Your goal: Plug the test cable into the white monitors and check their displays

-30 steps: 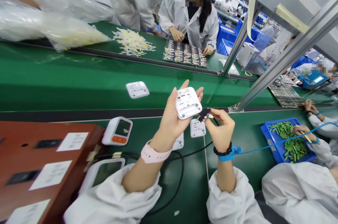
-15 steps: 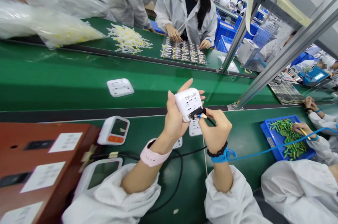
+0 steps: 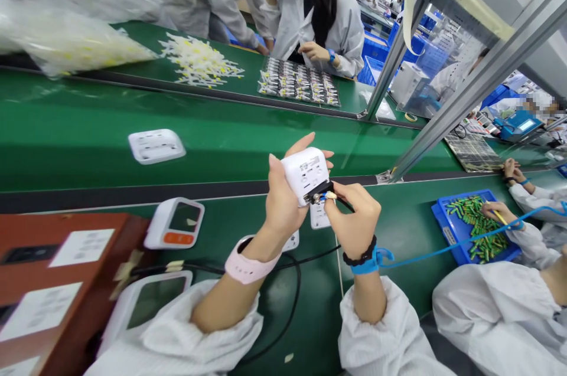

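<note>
My left hand (image 3: 283,206) is wrapped around a small white plastic device (image 3: 305,168), its printed back turned up. The fingers of my right hand (image 3: 358,211) pinch a black connector (image 3: 322,189) with metal contacts, a short blue-and-white wire and a black cable. That connector is pressed against the device's near edge; whether it sits inside cannot be told. Below my hands, white parts (image 3: 319,216) lie partly hidden on the green bench (image 3: 319,299). To the left stands a white device with a screen and orange button (image 3: 178,238).
A reddish-brown box (image 3: 101,270) with white labels stands at left beside another screened device (image 3: 153,299). A white cover (image 3: 157,146) lies on the green belt (image 3: 221,140). At right, a co-worker's hand reaches into a blue tray (image 3: 460,246). A blue wrist cord (image 3: 429,249) stretches right.
The white cover on the belt has shifted left. A co-worker across the belt has raised one hand off the tray of parts. My hands keep the same hold on the device and connector.
</note>
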Demonstrator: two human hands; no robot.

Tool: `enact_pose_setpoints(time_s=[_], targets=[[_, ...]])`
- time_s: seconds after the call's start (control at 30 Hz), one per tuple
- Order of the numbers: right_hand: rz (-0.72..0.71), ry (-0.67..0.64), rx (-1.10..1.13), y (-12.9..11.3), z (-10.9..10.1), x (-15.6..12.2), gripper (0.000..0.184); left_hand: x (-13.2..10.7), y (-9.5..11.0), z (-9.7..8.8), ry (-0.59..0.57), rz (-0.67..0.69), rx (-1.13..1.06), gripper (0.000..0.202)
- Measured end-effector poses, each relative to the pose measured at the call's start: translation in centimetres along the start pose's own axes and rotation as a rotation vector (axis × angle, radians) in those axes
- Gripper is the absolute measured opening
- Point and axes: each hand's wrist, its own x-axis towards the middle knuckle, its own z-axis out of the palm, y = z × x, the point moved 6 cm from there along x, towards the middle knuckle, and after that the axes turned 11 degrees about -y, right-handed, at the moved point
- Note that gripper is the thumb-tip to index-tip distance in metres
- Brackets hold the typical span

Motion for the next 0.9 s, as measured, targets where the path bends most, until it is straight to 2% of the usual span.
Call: enact_pose_setpoints(time_s=[0.17,0.43,0.63,0.73,0.83,0.9], targets=[[-0.012,-0.026,0.006,0.0,0.0,0.2,0.023,0.0,0.3,0.3,-0.026,0.049,0.025,0.068],[-0.08,-0.041,-0.065,-0.3,-0.3,0.2,0.026,-0.4,0.9,0.8,0.016,0.191,0.06,0.061],[-0.094,-0.055,-0.088,-0.1,0.3,0.1,0.03,-0.3,1.0,0.9,-0.033,0.156,-0.066,0.057],[-0.044,-0.048,0.021,1.1,0.8,0.3,0.029,-0.1,0.5,0.6,-0.012,0.073,-0.087,0.061],[0.051,-0.077,0.3,3.1,1.2,0.6,0.027,-0.2,0.2,0.5,0.003,-0.023,-0.038,0.054],[0.136,-0.114,0.514,4.5,1.2,0.8,0.025,-0.4,0.1,0.7,-0.026,-0.091,0.029,0.057]])
